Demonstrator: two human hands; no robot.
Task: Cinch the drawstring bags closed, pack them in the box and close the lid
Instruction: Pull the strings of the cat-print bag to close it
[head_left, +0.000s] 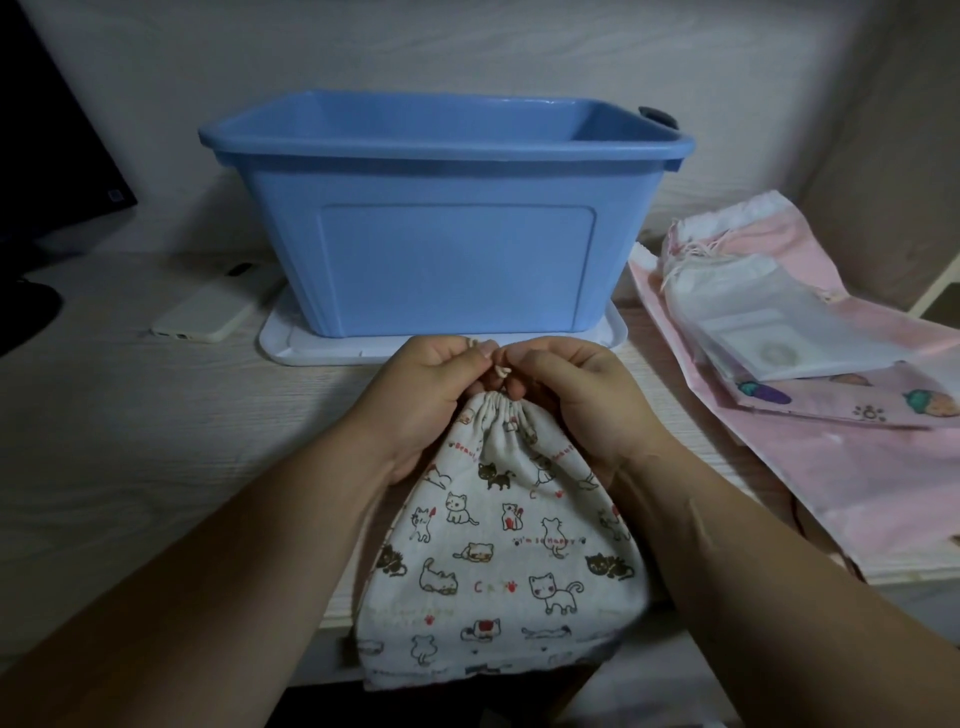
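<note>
as the cat-print bag (498, 545) lies gathered before the blue box (447, 228), your left hand (431, 395) and right hand (576, 395) pinch its drawstring (501, 370), fingers curled, knuckles nearly touching.

On the bag (498, 545), among the cat drawings: "I'm so Happy" in small dark letters, below the right hand (571, 395) and beside that forearm. Just under the left hand (431, 395), near the gathered neck, red letters, roughly "Beauty", partly lost in a fold. Same red word under the right hand, only the start legible. Lower down, between the forearms, a red "C", a faint letter and a paw print. Far right of the right hand, a round mark on a white packet (753, 332), too blurred to read. Far left of the left hand, a small blue sticker (117, 196) on a dark screen (52, 130), unreadable.
</note>
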